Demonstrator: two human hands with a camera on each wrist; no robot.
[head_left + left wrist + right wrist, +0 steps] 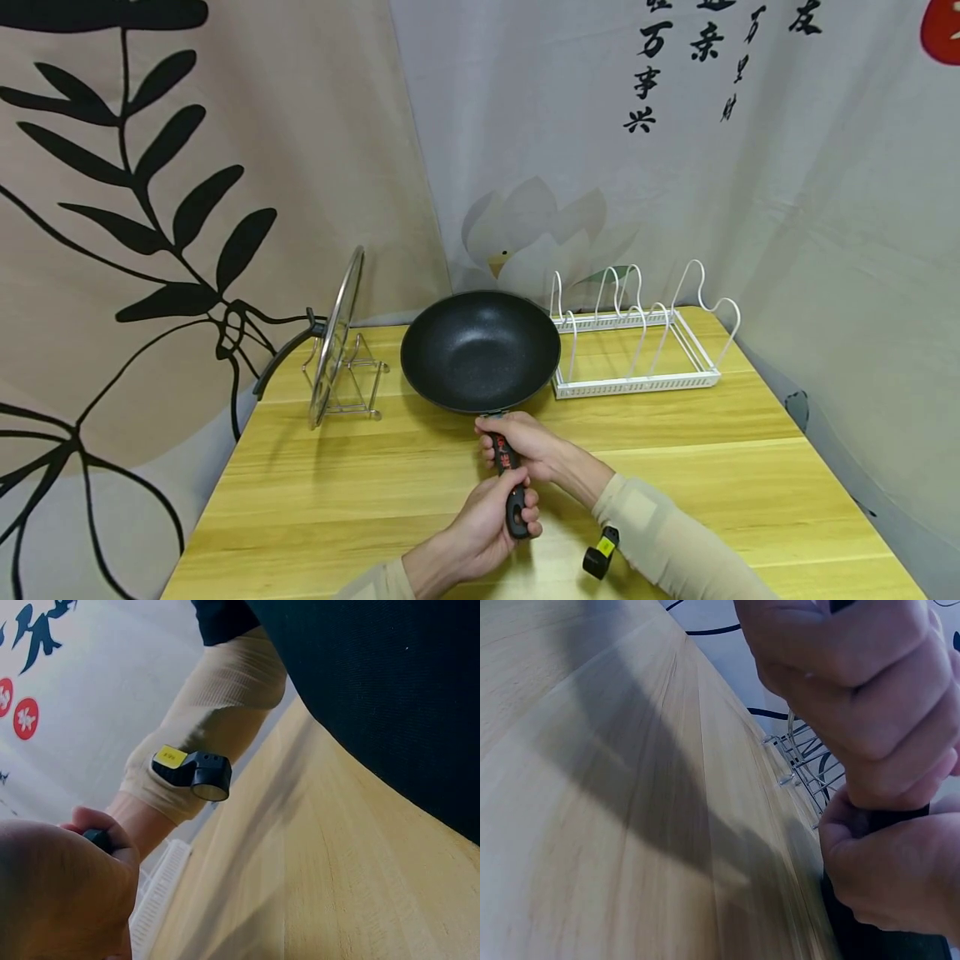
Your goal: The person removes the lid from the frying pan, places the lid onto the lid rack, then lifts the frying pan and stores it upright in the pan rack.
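Note:
Both hands hold the black handle (pixel 506 457) of a dark non-stick wok (pixel 480 350) in the head view. My left hand (pixel 491 521) grips the handle near its end, thumb along the top and fingers curled beneath. Nearer the pan, my right hand (pixel 528 446) wraps the same handle. The wok's bowl faces up and stands before the wall, its right rim beside a white rack. In the right wrist view the left hand's curled fingers (pixel 870 697) are close above the right hand (pixel 900 870). The left wrist view shows the left hand (pixel 67 892) mostly from behind.
A glass lid (pixel 337 337) with a dark handle stands upright in a wire stand (pixel 360 387) at the left. The white metal rack (pixel 637 386) with several upright loops occupies the back right of the wooden table (pixel 337 517). A patterned cloth (pixel 337 125) hangs behind.

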